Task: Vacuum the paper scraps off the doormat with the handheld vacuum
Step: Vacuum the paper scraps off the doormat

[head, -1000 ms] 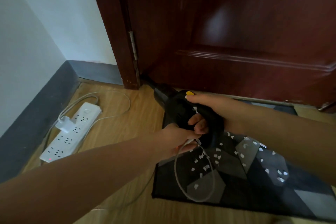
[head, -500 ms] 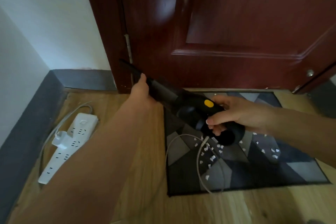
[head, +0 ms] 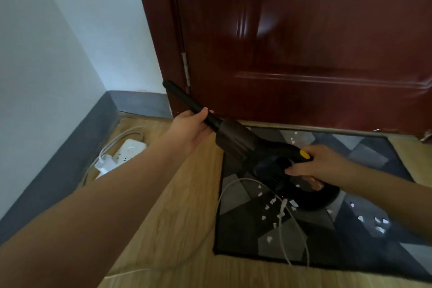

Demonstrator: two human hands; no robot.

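A black handheld vacuum (head: 236,140) with a yellow button hangs above the floor, its long nozzle pointing up-left toward the door hinge. My right hand (head: 320,163) grips its handle at the rear. My left hand (head: 191,128) holds the nozzle tube near its base. Below lies a dark doormat (head: 364,250) with grey geometric patches, in front of the door. Several small white paper scraps (head: 268,206) are scattered across it. A white cable (head: 284,231) hangs from the vacuum and loops over the mat.
A dark red door (head: 304,42) stands shut behind the mat. A white power strip (head: 126,152) with a plugged-in adapter lies on the wooden floor by the grey skirting at the left. White walls meet in the corner there.
My left hand left the cable at the vacuum's rear and took hold of the nozzle. The vacuum rose and its nozzle tilted upward.
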